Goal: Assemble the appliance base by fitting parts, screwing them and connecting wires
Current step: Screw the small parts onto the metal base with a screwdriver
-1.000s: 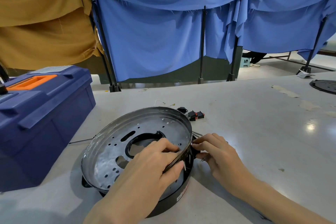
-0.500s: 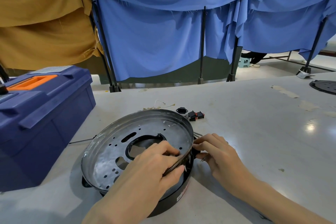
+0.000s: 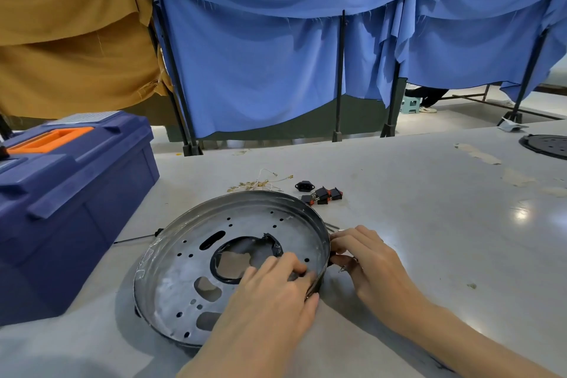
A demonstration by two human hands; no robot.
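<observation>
The metal base pan [image 3: 184,270] rests near the counter's near edge. The left hand [image 3: 270,294] has its grip clamped on the pan's right rim. The right hand [image 3: 368,261] curls against that rim, its grip unclear. Early days, I judge: rocker switches [image 3: 322,195], socket [image 3: 303,185] and wires [image 3: 260,183] lie loose beyond.

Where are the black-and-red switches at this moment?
Head view, centre: the switches lie on the table just beyond the metal base, beside the black socket.
</observation>
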